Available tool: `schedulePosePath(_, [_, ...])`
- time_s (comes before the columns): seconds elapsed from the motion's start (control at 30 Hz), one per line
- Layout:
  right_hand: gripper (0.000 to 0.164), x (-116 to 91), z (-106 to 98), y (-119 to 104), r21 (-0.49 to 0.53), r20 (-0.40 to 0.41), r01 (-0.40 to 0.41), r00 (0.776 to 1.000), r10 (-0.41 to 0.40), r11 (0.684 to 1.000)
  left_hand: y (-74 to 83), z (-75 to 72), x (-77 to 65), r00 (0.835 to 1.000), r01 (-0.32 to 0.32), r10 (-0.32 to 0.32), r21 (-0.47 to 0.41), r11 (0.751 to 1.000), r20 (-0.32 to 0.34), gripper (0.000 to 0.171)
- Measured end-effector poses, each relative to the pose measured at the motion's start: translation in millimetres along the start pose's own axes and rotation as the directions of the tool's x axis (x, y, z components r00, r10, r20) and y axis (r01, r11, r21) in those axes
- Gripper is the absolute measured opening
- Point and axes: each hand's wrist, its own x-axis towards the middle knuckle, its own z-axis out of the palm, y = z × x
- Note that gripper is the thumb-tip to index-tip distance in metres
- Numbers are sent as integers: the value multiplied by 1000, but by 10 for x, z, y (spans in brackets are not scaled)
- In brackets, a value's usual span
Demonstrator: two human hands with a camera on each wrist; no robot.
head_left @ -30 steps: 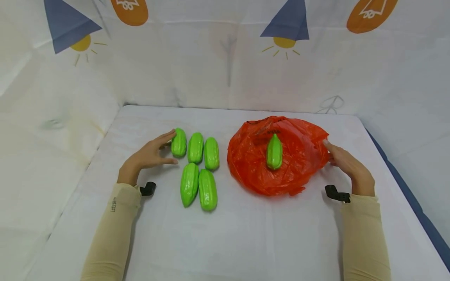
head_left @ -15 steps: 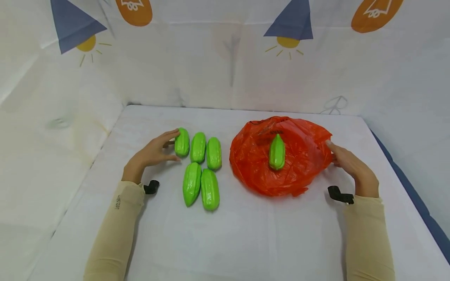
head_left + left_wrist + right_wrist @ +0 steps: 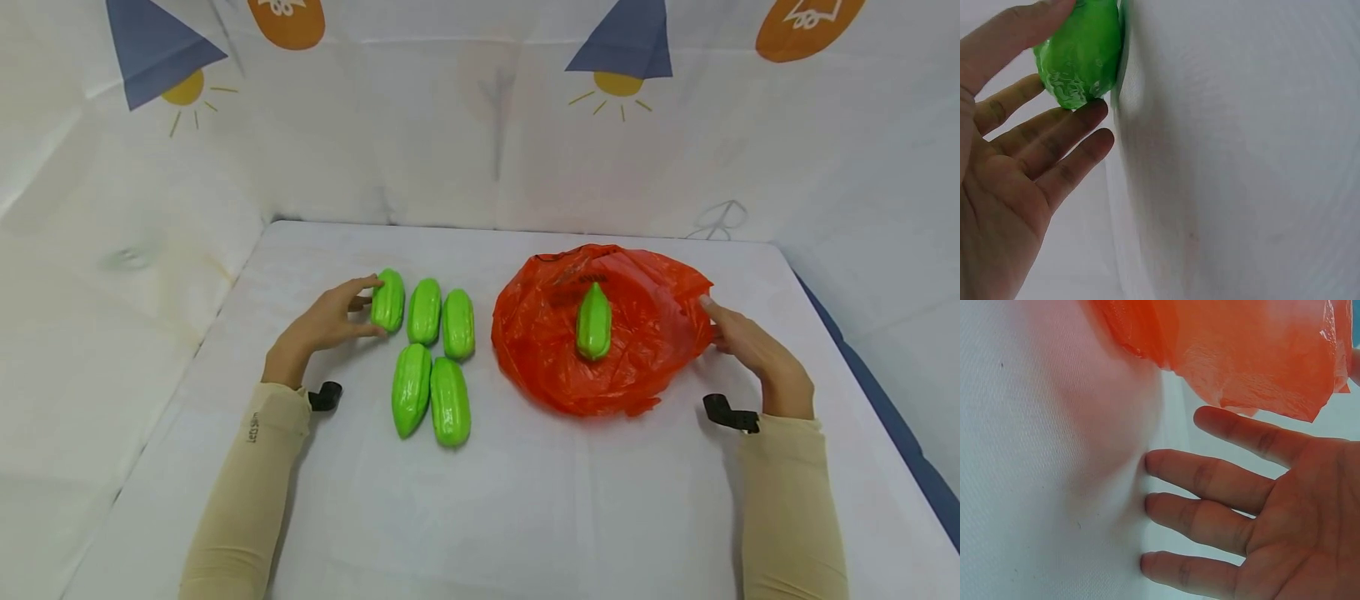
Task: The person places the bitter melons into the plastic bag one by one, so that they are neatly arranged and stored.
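Note:
In the head view my left hand (image 3: 322, 321) holds the farthest-left of several shiny green cucumber-like vegetables (image 3: 387, 301), its thumb at the near end and fingers at the far end. The left wrist view has the same green vegetable (image 3: 1082, 56) between the thumb and the fingers. A red plastic bag (image 3: 540, 350) lies spread on the right, and one green vegetable (image 3: 594, 323) rests on it. At the bag's right edge is my right hand (image 3: 750, 346); the right wrist view has its fingers extended, tips at the tabletop, below the bag's edge (image 3: 1260, 375).
Two more green vegetables (image 3: 424, 312) (image 3: 458, 325) lie just right of the held one. Another pair (image 3: 411, 390) (image 3: 450, 403) lies nearer to me. A white cloth table (image 3: 525, 500) is bounded by white fabric walls (image 3: 420, 125) at the back and sides.
My left thumb has closed in on the near end of the leftmost green vegetable. My right hand stays at the bag's edge. The head view has shifted slightly.

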Motion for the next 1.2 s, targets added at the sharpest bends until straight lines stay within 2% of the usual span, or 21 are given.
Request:
schedulePosePath(0.17, [98,0,-8,9,3,7,-21,1000,21,1000,6,-7,-16,1000,-9,9,10,1000,-13,87])
schedulePosePath(0.33, [100,9,-5,7,9,12,-36,999,36,999,-6,-40,-48,998,-30,29,-3,1000,-60,87])
schedulePosePath(0.4, [99,14,-4,7,14,12,-33,999,33,999,6,-60,-64,995,-46,43,-33,998,-87,85])
schedulePosePath(0.57, [99,18,-3,19,17,13,-38,999,37,999,126,-88,-96,987,-104,86,-135,985,-135,81])
schedulePosePath(0.67, [99,14,-3,25,15,8,-40,999,40,999,242,-88,-104,979,-157,132,-159,975,-153,80])
schedulePosePath(0.9, [98,-5,-22,60,20,5,-39,999,39,999,506,-69,-103,954,-280,257,-157,947,-154,80])
schedulePosePath(1.2, [92,28,-15,51,6,18,11,1000,-12,1000,568,18,-54,938,-340,323,-141,930,-130,78])
